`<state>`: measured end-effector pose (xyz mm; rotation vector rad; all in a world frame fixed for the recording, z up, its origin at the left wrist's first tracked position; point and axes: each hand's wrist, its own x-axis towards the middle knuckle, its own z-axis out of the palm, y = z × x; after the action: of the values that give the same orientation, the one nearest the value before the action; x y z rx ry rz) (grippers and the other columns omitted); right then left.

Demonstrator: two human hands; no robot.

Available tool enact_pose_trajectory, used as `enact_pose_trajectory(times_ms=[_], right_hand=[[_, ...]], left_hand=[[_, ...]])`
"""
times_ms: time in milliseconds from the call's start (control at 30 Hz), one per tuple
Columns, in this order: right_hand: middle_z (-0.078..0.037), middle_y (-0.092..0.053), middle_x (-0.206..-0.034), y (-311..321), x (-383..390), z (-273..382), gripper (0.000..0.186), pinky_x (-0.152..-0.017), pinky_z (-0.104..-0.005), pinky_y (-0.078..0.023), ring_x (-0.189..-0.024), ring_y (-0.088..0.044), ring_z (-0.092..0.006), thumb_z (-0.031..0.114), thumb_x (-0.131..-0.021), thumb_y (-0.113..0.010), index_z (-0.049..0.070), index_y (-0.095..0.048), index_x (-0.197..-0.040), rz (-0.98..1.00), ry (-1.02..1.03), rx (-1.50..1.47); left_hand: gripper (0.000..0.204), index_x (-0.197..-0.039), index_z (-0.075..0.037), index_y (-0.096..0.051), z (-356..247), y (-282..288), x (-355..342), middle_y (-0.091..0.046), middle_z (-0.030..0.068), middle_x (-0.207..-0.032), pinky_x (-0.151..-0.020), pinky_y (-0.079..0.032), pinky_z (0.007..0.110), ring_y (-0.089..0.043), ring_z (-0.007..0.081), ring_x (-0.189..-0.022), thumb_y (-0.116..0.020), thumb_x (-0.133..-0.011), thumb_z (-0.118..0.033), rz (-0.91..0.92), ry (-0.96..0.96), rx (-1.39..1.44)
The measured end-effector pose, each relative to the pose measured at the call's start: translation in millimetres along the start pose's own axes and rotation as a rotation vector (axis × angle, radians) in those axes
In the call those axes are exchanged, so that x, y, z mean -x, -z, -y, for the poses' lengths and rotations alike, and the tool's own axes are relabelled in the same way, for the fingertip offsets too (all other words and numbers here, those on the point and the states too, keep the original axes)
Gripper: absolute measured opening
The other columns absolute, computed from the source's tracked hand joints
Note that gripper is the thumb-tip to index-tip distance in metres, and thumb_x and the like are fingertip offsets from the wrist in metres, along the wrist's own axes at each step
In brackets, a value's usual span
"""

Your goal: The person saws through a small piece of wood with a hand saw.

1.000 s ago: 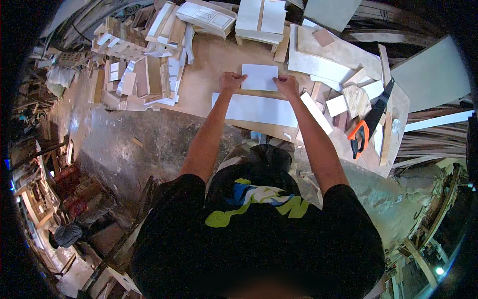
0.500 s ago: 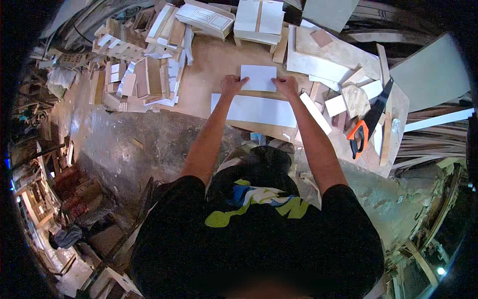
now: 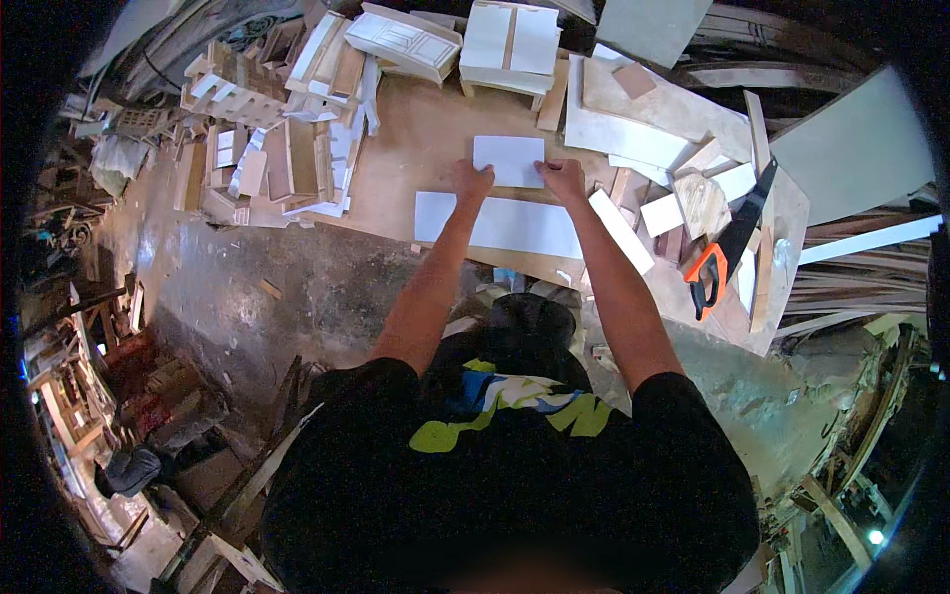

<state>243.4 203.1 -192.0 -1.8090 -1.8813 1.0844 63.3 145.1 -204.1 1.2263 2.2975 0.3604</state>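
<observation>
Left hand (image 3: 472, 179) and right hand (image 3: 563, 179) pinch a small white panel (image 3: 509, 158) by its left and right edges, fingers (image 3: 549, 169) nearly closed, over the bench (image 3: 416, 119), beyond a long white board (image 3: 515, 226). Probably light and stiff, it suits this edge hold.

At the middle of the bench (image 3: 416, 119), a small panel (image 3: 509, 161) is held between the left hand (image 3: 473, 180) and the right hand (image 3: 564, 180). Before it, a long panel (image 3: 524, 226) is laid; behind it, along the far edge, a legged box (image 3: 485, 54) is set. To the right, wood offcuts (image 3: 661, 216) are strewn, with a handsaw (image 3: 741, 230) placed just beside them; to the left, open boxes (image 3: 294, 158) are gathered.
</observation>
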Motion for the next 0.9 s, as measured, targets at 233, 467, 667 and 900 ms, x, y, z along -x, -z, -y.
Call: enact_pose_trajectory(times_ms=[233,467,667,900], right_hand=[[-0.011,-0.064,-0.065,-1.0,0.9,4.6,0.035,-0.058,-0.0316,-0.047,-0.061,-0.062,-0.0198,0.037,-0.07,-0.067,0.004,-0.068,-0.081,0.053,-0.055,-0.047],[-0.01,-0.065,-0.069,6.4,5.0,17.2,0.033,-0.059,-0.031,-0.047,-0.064,-0.062,-0.0198,0.035,-0.068,-0.068,0.004,-0.067,-0.079,0.023,-0.032,-0.023],[-0.011,-0.065,-0.07,0.5,1.0,17.8,0.031,-0.061,-0.0305,-0.048,-0.064,-0.062,-0.021,0.033,-0.068,-0.068,0.003,-0.067,-0.077,0.025,-0.001,-0.037],[-0.009,-0.063,-0.063,8.7,4.6,-4.1,0.024,-0.055,-0.027,-0.045,-0.06,-0.06,-0.0142,0.025,-0.069,-0.067,0.001,-0.066,-0.074,-0.06,-0.022,-0.135]], left_hand=[[0.035,-0.078,0.002,-0.062,17.1,1.7,6.4,-0.06,0.0193,-0.079,-0.074,-0.044,0.042,-0.055,0.0343,-0.082,-0.071,-0.067,-0.03,-0.096,-0.075,0.472],[0.036,-0.083,0.001,-0.061,-5.9,30.5,30.6,-0.06,0.0197,-0.081,-0.075,-0.043,0.042,-0.055,0.0349,-0.082,-0.071,-0.066,-0.03,-0.162,-0.125,0.283],[0.039,-0.085,0.002,-0.061,10.3,21.8,16.2,-0.059,0.0202,-0.081,-0.079,-0.042,0.044,-0.054,0.0362,-0.086,-0.07,-0.066,-0.031,-0.144,-0.192,0.202],[0.037,-0.092,0.002,-0.059,2.8,15.3,18.4,-0.057,0.0197,-0.093,-0.087,-0.036,0.045,-0.049,0.0349,-0.098,-0.061,-0.076,-0.032,-0.161,-0.345,0.277]])
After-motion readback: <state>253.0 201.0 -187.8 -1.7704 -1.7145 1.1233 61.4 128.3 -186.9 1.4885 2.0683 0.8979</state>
